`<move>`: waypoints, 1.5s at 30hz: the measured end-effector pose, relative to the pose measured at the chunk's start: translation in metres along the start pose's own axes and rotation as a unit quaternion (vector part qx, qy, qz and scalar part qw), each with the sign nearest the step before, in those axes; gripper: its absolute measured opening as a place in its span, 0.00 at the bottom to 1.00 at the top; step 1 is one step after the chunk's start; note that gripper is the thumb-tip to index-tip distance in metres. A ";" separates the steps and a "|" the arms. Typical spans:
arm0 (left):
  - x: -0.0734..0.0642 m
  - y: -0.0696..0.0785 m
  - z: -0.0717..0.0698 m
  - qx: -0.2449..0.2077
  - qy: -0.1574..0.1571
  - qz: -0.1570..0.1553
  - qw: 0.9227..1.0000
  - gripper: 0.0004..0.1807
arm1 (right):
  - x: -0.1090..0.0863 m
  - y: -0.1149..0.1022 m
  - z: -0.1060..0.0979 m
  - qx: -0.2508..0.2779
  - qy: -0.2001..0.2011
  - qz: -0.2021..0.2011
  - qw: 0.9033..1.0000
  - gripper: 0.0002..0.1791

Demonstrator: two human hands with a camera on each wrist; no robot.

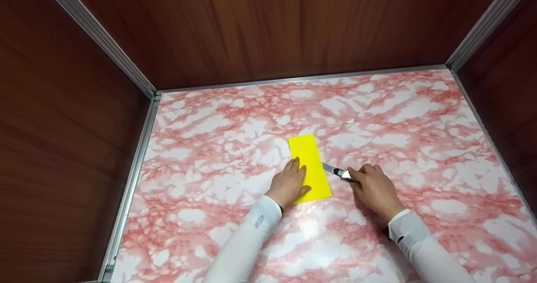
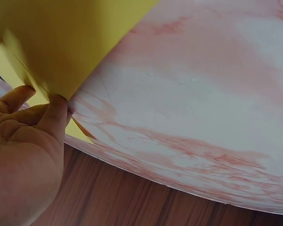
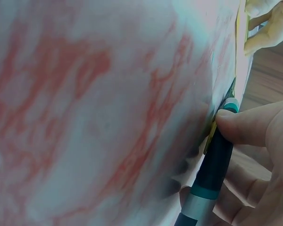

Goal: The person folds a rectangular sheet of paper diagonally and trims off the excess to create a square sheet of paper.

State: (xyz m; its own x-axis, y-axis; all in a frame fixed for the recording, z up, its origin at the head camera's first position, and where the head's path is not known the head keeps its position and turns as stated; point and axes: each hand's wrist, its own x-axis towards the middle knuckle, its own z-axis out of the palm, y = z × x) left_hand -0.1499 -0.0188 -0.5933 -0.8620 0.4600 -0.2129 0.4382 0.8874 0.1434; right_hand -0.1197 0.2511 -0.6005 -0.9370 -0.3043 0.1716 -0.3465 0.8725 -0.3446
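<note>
A narrow yellow sheet of paper lies lengthwise on the marbled tabletop. It looks folded double, as a layer shows under its edge in the left wrist view. My left hand presses on the paper's left part, fingers extended and thumb spread near its lower end. My right hand grips a utility knife by its dark handle with green and grey bands, thumb on top. The metal blade points left, its tip at the paper's right edge. Whether the tip is between the layers I cannot tell.
The tabletop has a red and white marble pattern. Dark wood-grain panels with metal framing rise at the back and both sides.
</note>
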 end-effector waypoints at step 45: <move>-0.001 0.004 -0.005 0.018 -0.011 0.013 1.000 0.37 | 0.016 -0.003 0.005 -0.018 0.006 -0.027 0.999 0.25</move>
State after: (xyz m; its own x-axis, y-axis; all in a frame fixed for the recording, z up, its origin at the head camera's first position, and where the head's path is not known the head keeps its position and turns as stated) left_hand -0.1486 -0.0163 -0.5872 -0.8448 0.4825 -0.2312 0.4688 0.8758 0.1146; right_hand -0.1341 0.2419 -0.6013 -0.9165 -0.3466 0.1998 -0.3941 0.8680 -0.3020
